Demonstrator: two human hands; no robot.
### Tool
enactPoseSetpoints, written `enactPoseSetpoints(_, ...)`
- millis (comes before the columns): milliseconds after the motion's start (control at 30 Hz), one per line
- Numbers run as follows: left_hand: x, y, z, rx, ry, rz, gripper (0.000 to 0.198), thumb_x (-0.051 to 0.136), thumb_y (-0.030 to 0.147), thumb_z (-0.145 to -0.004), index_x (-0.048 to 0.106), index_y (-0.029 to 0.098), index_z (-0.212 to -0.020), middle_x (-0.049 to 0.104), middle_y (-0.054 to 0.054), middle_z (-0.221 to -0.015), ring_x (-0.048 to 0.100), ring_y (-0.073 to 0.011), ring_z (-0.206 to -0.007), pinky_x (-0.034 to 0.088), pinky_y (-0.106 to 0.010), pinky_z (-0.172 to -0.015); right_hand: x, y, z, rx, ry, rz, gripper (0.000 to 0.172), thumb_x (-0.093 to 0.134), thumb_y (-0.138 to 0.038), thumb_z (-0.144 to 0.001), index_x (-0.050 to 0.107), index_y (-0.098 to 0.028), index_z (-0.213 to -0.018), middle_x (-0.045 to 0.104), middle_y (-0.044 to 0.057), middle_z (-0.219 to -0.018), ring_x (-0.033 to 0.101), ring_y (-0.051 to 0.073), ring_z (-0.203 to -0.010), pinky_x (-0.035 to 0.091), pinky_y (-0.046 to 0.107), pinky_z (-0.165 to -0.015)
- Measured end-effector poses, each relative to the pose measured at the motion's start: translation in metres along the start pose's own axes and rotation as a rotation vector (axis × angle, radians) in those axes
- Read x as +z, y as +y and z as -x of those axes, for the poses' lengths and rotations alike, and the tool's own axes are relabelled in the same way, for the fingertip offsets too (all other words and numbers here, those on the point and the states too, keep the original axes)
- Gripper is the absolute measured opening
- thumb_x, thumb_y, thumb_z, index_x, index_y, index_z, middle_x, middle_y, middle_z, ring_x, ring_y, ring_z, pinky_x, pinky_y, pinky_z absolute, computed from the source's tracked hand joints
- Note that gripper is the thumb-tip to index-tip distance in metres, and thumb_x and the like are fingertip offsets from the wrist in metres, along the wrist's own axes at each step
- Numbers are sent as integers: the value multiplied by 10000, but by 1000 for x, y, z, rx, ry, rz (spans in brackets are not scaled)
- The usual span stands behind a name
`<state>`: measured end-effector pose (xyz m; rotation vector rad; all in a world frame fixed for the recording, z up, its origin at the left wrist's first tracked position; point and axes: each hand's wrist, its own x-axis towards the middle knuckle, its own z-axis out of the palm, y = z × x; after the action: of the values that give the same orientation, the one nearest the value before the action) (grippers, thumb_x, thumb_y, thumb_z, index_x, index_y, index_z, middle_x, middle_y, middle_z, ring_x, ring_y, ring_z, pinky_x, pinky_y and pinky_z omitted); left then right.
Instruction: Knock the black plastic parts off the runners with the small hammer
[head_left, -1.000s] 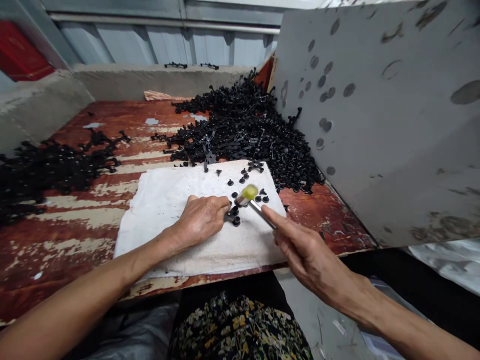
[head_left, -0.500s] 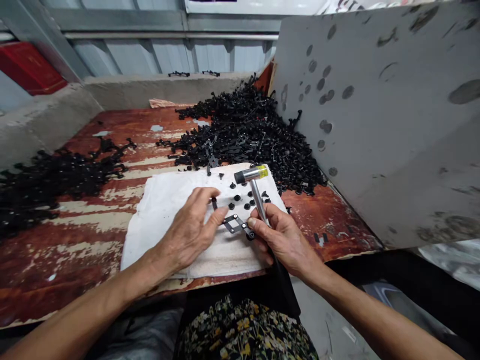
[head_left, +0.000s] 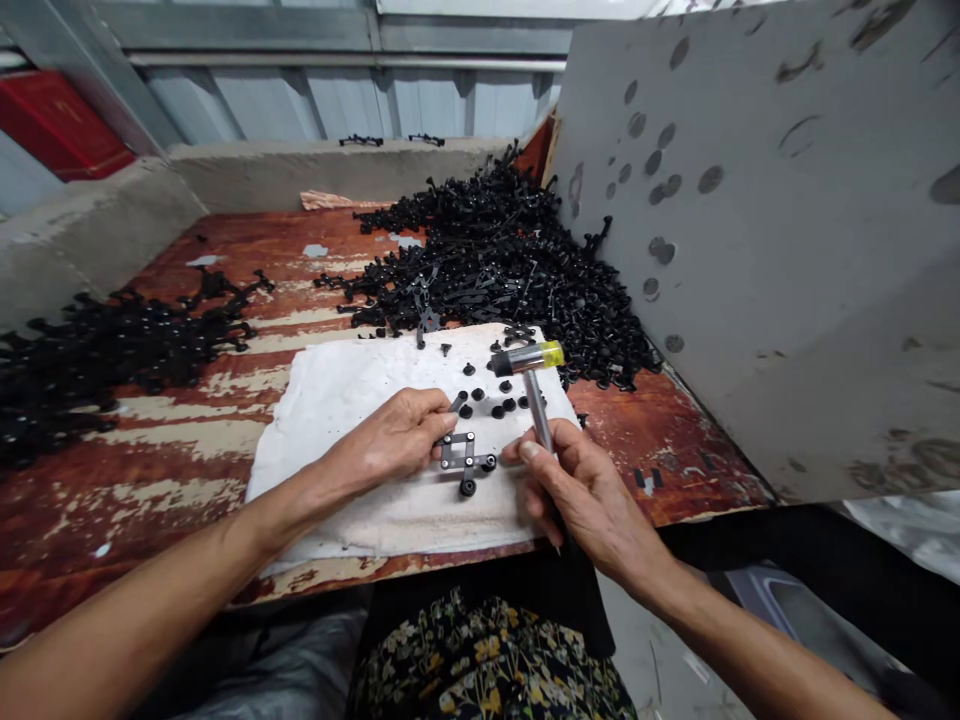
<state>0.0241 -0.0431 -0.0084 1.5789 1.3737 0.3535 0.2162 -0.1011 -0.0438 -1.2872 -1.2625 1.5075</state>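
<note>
My left hand [head_left: 405,430] pinches one end of a black folding scissor linkage [head_left: 469,446], its flat bars joined by shiny rivets into a square. Two round black knobs sit at the linkage's near end, over the white cloth [head_left: 330,380]. My right hand [head_left: 562,470] is wrapped round the handle of a small mallet [head_left: 531,360], whose head has one black face and one yellow face. The mallet head points up and away from me. Beyond the linkage, several loose black knobs [head_left: 498,411] stand on the cloth.
A large heap of black linkage parts [head_left: 495,260] lies behind the cloth. Another pile of linkages [head_left: 112,350] is at the left on the worn red-brown tabletop [head_left: 180,490]. A grey spotted panel [head_left: 750,250] walls off the right side, and a low concrete ledge [head_left: 255,180] runs behind.
My left hand has closed on the linkage, which has turned and opened into a square. My right fingers have come off it, and the mallet has shifted slightly right.
</note>
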Motion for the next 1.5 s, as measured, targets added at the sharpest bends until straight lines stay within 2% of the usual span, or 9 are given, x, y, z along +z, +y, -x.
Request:
enactPoseSetpoints(200,3,6,0,-173,-3,177,303,423,167,-917,422,183,-614,335,108,-378,242,-34,-340,159,-179,-380,-11,7,3,28,24,-77,389,561,-581,-840,480,-201,-864,531,-85,-526,346,38,-314,284,164,-316)
enactPoseSetpoints(400,3,-3,-2,-133,9,224,281,446,202,-910,464,171,-631,388,92,-408,273,-34,-345,182,-165,-366,-11,7,0,22,-9,-83,372,547,-569,-857,481,-203,-857,486,-99,-483,338,41,-306,274,157,-313)
enactPoseSetpoints(833,5,-10,-5,-133,-13,208,274,457,230,-887,467,178,-618,358,93,-404,240,-35,-340,165,-162,-357,-11,8,-1,9,2,-118,328,584,-537,-836,475,-227,-830,503,-82,-492,358,68,-349,304,150,-300)
enactPoseSetpoints(1067,3,-11,-6,-98,-7,130,258,483,271,-845,483,179,-603,363,84,-412,248,-46,-350,167,-180,-365,-10,8,-2,3,21,-135,348,604,-540,-815,472,-219,-841,611,-27,-730,374,41,-363,310,157,-287)
enactPoseSetpoints(1267,-1,-7,-8,-112,-12,67,256,511,288,-817,498,176,-587,398,67,-418,265,-51,-350,188,-193,-370,-14,4,1,-11,-10,29,298,493,-507,-908,526,-215,-856,485,-61,-547,364,82,-368,324,193,-311)
enactPoseSetpoints(1333,-3,-6,-9,-129,-30,55,262,513,279,-817,495,175,-577,399,62,-410,270,-51,-347,186,-195,-372,-18,0,1,-117,16,223,261,474,-430,-936,590,-197,-959,549,-19,-611,494,121,-459,444,233,-399)
enactPoseSetpoints(1400,-5,-5,-10,-135,-37,48,271,522,283,-819,486,178,-572,394,62,-407,267,-49,-343,179,-197,-371,-23,-4,-1,-288,40,438,313,463,-324,-946,593,-183,-1194,676,65,-833,652,194,-721,572,326,-635)
enactPoseSetpoints(1433,-6,-5,-10,-137,-40,49,270,528,286,-819,484,179,-575,395,62,-408,267,-48,-340,177,-198,-369,-25,-6,-3,-375,35,529,390,452,-274,-946,540,-182,-1315,700,104,-1002,674,232,-899,576,386,-784)
enactPoseSetpoints(1500,-8,-6,-11,-139,-51,48,269,536,291,-819,479,183,-579,399,62,-408,270,-49,-332,169,-201,-363,-28,-9,-6,-523,-6,660,503,418,-192,-948,424,-179,-1451,626,141,-1297,608,260,-1164,492,452,-995)
